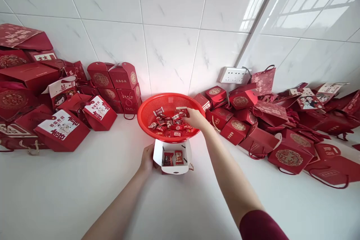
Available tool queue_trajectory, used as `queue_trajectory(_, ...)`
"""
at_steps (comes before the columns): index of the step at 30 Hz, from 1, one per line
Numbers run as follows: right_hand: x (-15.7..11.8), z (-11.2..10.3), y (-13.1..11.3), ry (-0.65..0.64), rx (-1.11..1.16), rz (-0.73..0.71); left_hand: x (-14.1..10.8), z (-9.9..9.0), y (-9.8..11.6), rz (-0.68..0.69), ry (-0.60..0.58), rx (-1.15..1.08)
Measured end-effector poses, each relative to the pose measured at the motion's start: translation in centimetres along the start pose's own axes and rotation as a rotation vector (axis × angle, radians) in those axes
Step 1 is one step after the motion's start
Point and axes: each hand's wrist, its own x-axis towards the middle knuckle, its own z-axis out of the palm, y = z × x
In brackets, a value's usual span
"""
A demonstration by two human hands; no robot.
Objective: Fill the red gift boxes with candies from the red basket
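Observation:
A red plastic colander [142,120] holds a heap of wrapped candies [170,122], mostly red and dark. My right hand [195,118] reaches over its right rim, fingers closed on a red-wrapped candy [182,112]. Right in front of the colander stands an open candy box [174,170], white inside, with its flaps spread. Two wrapped pieces lie in it, a dark red candy [168,159] and a red-and-gold candy [179,157]. Against the box's left side my left hand [147,159] is wrapped, its fingertips partly hidden.
Many red gift boxes [25,75] are piled at the left, and a neat stack of boxes [123,78] stands by the wall. More red boxes [292,153] with cord handles spread along the right. A white power strip [234,75] sits at the tiled wall.

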Motion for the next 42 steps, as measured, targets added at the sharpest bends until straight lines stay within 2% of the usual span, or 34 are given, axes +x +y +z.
queue_trajectory(3,-3.4,0.2,0.0,0.128,0.425,-0.067,-0.1,-0.5,0.1,0.166,0.074,0.168)
queue_trajectory(6,-6.2,-0.1,-0.4,0.187,0.920,-0.061,-1.1,-0.5,1.7,0.314,0.161,0.244)
queue_trajectory(9,-8.8,-1.9,-1.2,0.086,1.098,-0.122,-2.7,0.0,5.1,0.583,0.242,0.294)
queue_trajectory(10,-9.7,-2.7,-1.6,0.028,1.119,-0.164,-3.4,0.5,6.4,0.674,0.230,0.316)
queue_trajectory(11,-10.6,-3.4,-2.1,-0.035,1.130,-0.207,-4.1,1.0,7.8,0.723,0.169,0.350)
queue_trajectory(12,-11.5,-4.1,-2.6,-0.095,1.139,-0.246,-4.8,1.8,9.2,0.718,0.069,0.408)
queue_trajectory(14,-13.1,-4.9,-3.9,-0.168,1.168,-0.313,-6.1,3.6,11.4,0.587,-0.241,0.562)
queue_trajectory(16,-14.0,-5.0,-5.3,-0.148,1.227,-0.347,-6.9,5.5,12.8,0.498,-0.484,0.648)
queue_trajectory(17,-14.2,-4.8,-6.0,-0.112,1.245,-0.346,-7.2,6.3,13.1,0.504,-0.530,0.648)
queue_trajectory(20,-13.8,-3.9,-7.3,-0.019,1.228,-0.313,-7.1,7.8,13.0,0.574,-0.445,0.568)
queue_trajectory(23,-12.6,-3.1,-7.6,-0.078,1.203,-0.340,-6.2,7.8,12.4,0.608,-0.344,0.554)
queue_trajectory(26,-11.5,-2.6,-7.6,-0.089,1.187,-0.347,-5.1,6.9,12.3,0.646,-0.360,0.636)
queue_trajectory(30,-10.8,-1.7,-8.4,0.087,1.116,-0.279,-4.2,6.0,12.5,0.673,-0.412,0.754)
queue_trajectory(33,-10.5,-1.0,-9.0,0.123,1.125,-0.291,-3.7,5.7,12.2,0.595,-0.452,0.649)
queue_trajectory(37,-10.2,-0.3,-9.3,0.036,1.281,-0.352,-3.2,5.8,11.6,0.393,-0.581,0.367)
queue_trajectory(39,-10.1,-0.2,-9.4,0.043,1.310,-0.364,-3.2,6.1,11.4,0.319,-0.578,0.254)
queue_trajectory(42,-10.0,-0.2,-9.5,0.181,1.241,-0.319,-3.2,6.5,11.6,0.278,-0.499,0.152)
